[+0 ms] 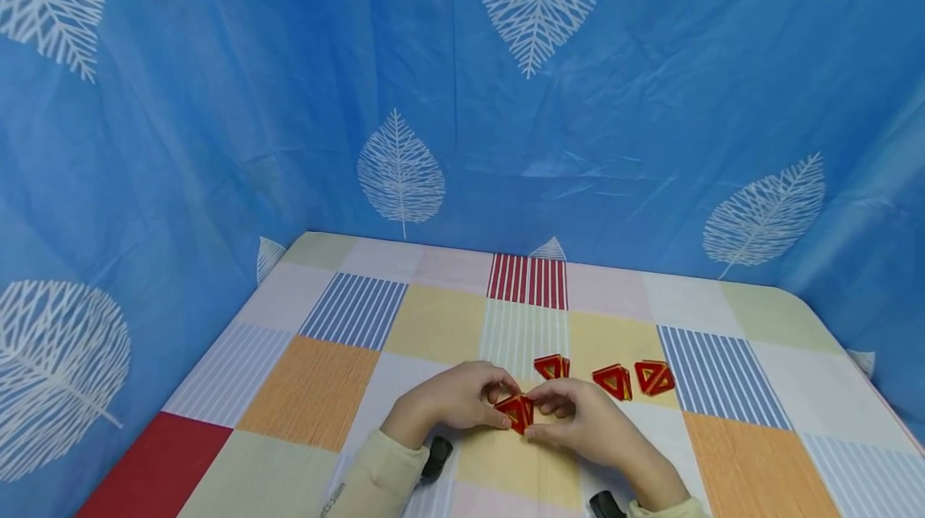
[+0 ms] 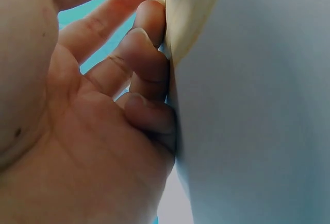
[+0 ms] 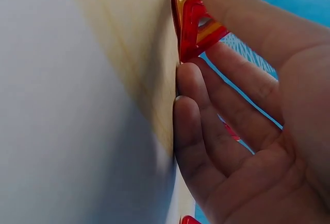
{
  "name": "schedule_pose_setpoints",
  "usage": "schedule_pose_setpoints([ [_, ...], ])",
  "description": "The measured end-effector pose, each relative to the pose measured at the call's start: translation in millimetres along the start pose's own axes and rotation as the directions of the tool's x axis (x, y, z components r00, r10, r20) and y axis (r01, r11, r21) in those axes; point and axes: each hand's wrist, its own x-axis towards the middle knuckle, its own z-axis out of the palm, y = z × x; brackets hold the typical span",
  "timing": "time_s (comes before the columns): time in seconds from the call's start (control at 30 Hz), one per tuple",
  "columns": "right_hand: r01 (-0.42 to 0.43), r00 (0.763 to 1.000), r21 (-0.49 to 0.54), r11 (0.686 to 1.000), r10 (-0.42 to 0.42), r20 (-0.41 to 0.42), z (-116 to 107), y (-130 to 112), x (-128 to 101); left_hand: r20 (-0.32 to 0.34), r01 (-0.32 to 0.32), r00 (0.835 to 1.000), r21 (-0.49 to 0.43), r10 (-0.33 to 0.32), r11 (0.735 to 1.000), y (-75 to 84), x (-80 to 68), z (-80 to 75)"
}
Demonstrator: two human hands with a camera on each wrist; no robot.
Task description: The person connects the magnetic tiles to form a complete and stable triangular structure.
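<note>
1. The left hand point(image 1: 455, 397) and right hand point(image 1: 578, 418) meet over a yellow patch of the checked desk point(image 1: 325, 389), both pinching one red triangle piece point(image 1: 516, 411) between fingertips.
2. Just beyond that held piece, three more red triangles point(image 1: 614, 380) lie in a row on the desk.
3. A blue leaf-print curtain point(image 1: 405, 100) hangs behind the desk.

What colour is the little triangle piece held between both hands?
Red with yellow-orange inner edges; the triangle piece shows best in the right wrist view.

No readable text or labels
</note>
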Motion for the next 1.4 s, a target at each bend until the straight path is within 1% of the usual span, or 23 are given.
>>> schedule_pose_setpoints([
  [0.13,0.0,1.0,-0.005,1.0,0.0,0.0,3.4,0.4,-1.3,0.001,0.0,1.0,-0.016,0.0,1.0,-2.3,-2.1,2.2],
  [0.3,-0.005,1.0,-0.011,1.0,0.005,-0.004,2.9,-0.4,-0.8,-0.007,-0.014,1.0,-0.007,0.014,1.0,-2.8,-1.8,2.7],
  [0.6,-0.054,0.999,-0.012,0.998,0.054,0.0,3.6,-1.3,-1.0,-0.003,-0.023,1.0,0.008,0.024,1.0,-4.3,-0.1,4.5],
  [0.87,-0.025,1.0,-0.037,0.999,0.025,-0.011,1.2,-0.6,1.4,-0.008,-0.017,1.0,0.015,0.017,1.0,-2.4,1.8,2.5],
  [1.17,-0.044,0.999,-0.018,0.999,0.044,-0.01,0.4,-0.2,0.4,0.001,-0.016,1.0,0.025,0.016,1.0,-1.4,3.6,3.4],
  [1.4,-0.006,0.999,-0.013,1.0,0.005,-0.035,5.3,0.3,4.2,-0.034,0.009,0.999,0.009,-0.008,1.0,-3.7,0.0,2.0],
])
